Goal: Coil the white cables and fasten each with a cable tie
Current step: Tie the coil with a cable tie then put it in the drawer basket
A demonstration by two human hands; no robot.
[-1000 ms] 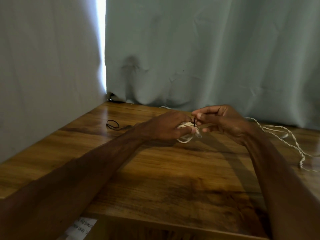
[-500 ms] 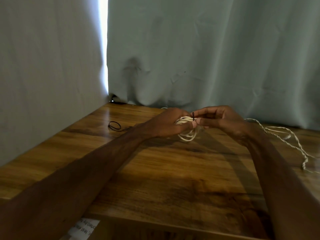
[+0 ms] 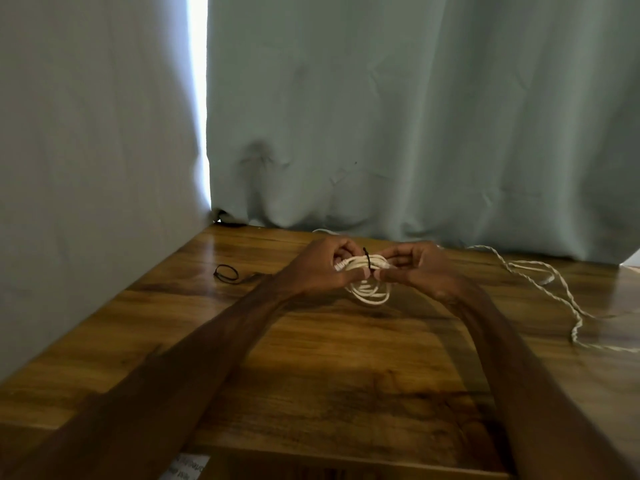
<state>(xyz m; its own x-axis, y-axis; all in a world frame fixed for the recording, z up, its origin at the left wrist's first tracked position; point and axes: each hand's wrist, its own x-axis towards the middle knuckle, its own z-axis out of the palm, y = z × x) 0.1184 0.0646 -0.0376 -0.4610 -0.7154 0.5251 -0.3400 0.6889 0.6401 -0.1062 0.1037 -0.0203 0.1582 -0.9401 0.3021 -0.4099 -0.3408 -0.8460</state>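
Against pale curtains (image 3: 381, 116), low over a wooden bench (image 3: 311, 375) near its far edge. Gripping the white coil (image 3: 370, 294) at its left end with the left hand (image 3: 318, 268), pinching its right end with the right hand (image 3: 419, 268). Half a second back, held the tail of the black cable tie (image 3: 368, 262) upright with the right; now released, hands drawn slightly apart, tie wrapped round the coil's middle between them, tail poking up. Probably fastened, so likely one coil done, bar a tug to check. Still to coil: a twisted white cable (image 3: 540, 282) lying loose at the right. Waiting at the left, well apart: a spare black tie (image 3: 227, 273).
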